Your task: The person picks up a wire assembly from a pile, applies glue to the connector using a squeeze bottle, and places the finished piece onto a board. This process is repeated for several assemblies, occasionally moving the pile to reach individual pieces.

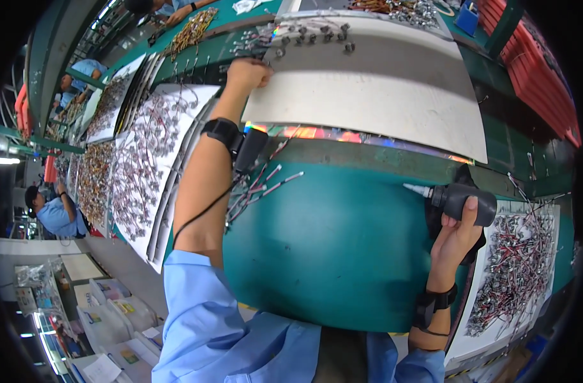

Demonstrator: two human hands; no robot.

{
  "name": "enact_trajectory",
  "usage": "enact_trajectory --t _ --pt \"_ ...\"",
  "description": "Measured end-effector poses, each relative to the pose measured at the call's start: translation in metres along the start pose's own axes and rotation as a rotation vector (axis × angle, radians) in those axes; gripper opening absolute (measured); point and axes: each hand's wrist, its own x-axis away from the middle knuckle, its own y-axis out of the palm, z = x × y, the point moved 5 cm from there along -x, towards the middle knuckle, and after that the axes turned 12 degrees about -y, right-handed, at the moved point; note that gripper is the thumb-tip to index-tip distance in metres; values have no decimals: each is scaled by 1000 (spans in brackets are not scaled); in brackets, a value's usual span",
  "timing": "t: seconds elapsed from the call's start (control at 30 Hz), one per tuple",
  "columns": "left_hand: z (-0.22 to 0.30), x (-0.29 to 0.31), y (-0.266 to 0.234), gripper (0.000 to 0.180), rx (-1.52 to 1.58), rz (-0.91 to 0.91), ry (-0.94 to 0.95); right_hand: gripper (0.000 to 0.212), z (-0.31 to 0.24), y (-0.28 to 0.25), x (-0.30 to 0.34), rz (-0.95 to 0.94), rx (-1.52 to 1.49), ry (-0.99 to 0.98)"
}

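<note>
My left hand (pixel 246 74) reaches forward to the left edge of a large pale board (pixel 361 89). Its fingers are curled closed, and whatever they may hold is hidden. Just beyond it, several small dark round parts with wires (pixel 312 37) stand on the board. In my right hand (pixel 454 236) is a dark squeeze bottle (pixel 469 203), held on its side with the pale tapered nozzle (pixel 418 189) pointing left. The nozzle is over the green mat (pixel 329 242), apart from any part. Near my left forearm lies a bunch of red, white and black wires (pixel 259 191).
At right, a white tray (pixel 473 319) carries a heap of wired parts. White sheets (pixel 152 220) covered with wired parts lie to the left. Red crates (pixel 527 70) are stacked at the far right. Plastic bins (pixel 106 325) stand lower left. Other people (pixel 58 214) work farther off.
</note>
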Motion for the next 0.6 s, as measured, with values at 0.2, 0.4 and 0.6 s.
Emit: enact_trajectory --t 0.2,0.4,0.6 --pt "12 85 -79 36 98 -23 255 24 -2 2 0 -66 -75 -49" --pt "-66 248 -122 13 -282 117 312 24 -10 8 12 -62 -60 -12" --pt "-147 312 -81 15 -200 315 91 25 -5 17 24 -82 -78 23"
